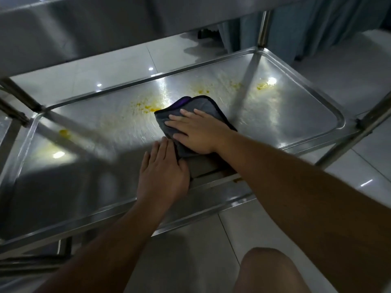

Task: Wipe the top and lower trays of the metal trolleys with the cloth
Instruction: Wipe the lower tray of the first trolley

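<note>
Shiny metal fills most of the view: the lower tray (296, 115) of a steel trolley stretches from the left edge to the right side of the frame, with a raised rim all around it. At the far left, a small yellow blob (64, 133) sits on the tray near the rim. More toward the middle, a patch of yellow smears (148, 106) spreads across the metal, touching the far left corner of the cloth. Just below the middle, the left hand (161, 169) lies flat on the tray with its fingers straight and together, holding nothing, its fingertips touching the near edge of the cloth. Right beside it, in the middle of the frame, the grey cloth (203, 106) with a purple edge lies folded on the tray. The right hand (197, 133) presses down flat on top of the cloth, fingers stretched out and pointing left. Farther right, near the far rim, more yellow specks (262, 85) dot the tray. Along the top of the frame, the top tray (105, 30) shows from below. At the bottom right, a bare knee (273, 269) hangs over the white tiled floor (349, 77).
</note>
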A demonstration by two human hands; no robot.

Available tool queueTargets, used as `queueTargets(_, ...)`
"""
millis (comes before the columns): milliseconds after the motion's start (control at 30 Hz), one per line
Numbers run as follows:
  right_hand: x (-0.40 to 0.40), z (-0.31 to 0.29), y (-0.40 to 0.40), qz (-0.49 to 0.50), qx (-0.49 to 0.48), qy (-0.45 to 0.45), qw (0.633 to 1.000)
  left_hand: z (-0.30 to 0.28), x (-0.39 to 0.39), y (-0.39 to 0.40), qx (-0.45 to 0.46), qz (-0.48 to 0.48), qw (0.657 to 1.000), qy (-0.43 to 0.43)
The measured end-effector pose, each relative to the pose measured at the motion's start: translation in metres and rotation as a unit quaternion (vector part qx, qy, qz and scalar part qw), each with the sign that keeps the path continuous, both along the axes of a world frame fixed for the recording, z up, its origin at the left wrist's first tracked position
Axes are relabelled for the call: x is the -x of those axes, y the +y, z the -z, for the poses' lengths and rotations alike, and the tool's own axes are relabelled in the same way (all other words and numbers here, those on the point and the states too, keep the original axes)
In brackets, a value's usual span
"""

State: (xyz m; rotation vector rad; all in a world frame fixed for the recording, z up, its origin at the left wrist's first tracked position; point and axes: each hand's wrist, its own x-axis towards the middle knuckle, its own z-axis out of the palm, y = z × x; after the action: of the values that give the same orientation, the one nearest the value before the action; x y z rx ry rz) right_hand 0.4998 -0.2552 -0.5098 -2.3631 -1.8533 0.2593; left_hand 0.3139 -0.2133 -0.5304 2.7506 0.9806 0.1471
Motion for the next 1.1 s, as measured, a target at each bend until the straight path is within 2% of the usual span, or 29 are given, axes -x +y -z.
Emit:
queueTargets(167,-0.066,-0.003,-0.034,0.066,0.005,-0.032,0.997,0.001,0.002,0.0,-0.006,0.003,1.0,0.0)
queueTargets(367,-0.174,0.004,-0.134,0.268,0.034,-0.044,0.962,0.002,0.003,0.001,-0.004,0.001,1.0,-0.004)
queueTargets(533,-0.167,0.006,-0.138,0.347,0.04,-0.024,0.937,0.0,0.002,-0.002,-0.001,-0.001,1.0,-0.017)
queueTargets(667,-0.096,0.004,-0.122,0.315,0.052,-0.004,0.948,-0.001,0.001,-0.005,0.009,-0.001,1.0,-0.021)
queueTargets(867,0.041,0.005,-0.076,0.178,0.036,0.001,0.983,-0.004,0.0,-0.005,0.01,-0.007,1.0,-0.008)
queueTargets(1000,0.037,0.001,-0.084,0.15,0.031,-0.002,0.988,-0.003,0.001,-0.003,0.013,0.003,1.0,-0.003)
queueTargets(1100,-0.002,-0.002,-0.112,0.206,0.031,-0.016,0.978,-0.002,0.001,-0.002,0.01,0.002,1.0,-0.005)
